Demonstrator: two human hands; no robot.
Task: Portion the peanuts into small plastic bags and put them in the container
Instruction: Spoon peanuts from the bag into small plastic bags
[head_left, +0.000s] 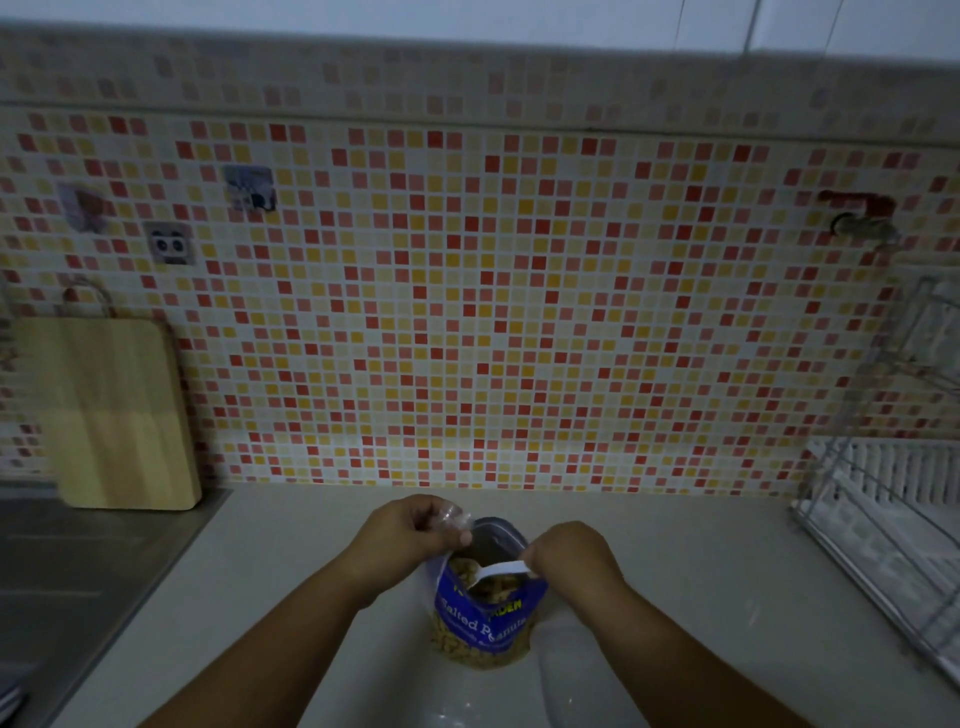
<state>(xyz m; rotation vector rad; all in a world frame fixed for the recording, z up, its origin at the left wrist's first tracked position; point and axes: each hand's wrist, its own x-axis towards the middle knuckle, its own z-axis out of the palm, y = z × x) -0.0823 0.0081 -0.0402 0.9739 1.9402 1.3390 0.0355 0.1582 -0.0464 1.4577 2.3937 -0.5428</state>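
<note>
A blue bag of salted peanuts (480, 618) stands upright on the pale tabletop (701, 571), near the front edge and about midway along it, its mouth open and the nuts showing both at the top and through the clear lower part. The left hand (410, 535) is closed around a crumpled small clear plastic bag (454, 519), pinching it just above the left side of the peanut bag's mouth. The right hand (569, 551) is curled around the handle of a white plastic spoon (496, 571), whose bowl dips into the peanuts inside the open bag. Something clear and plastic (566, 670) lies at the front edge, just right of the bag; what it is cannot be told. A wooden cutting board (114, 410) leans on the tiled wall at the back left, beside a steel sink (67, 577). A wire dish rack (893, 519) sits along the right edge.
</note>
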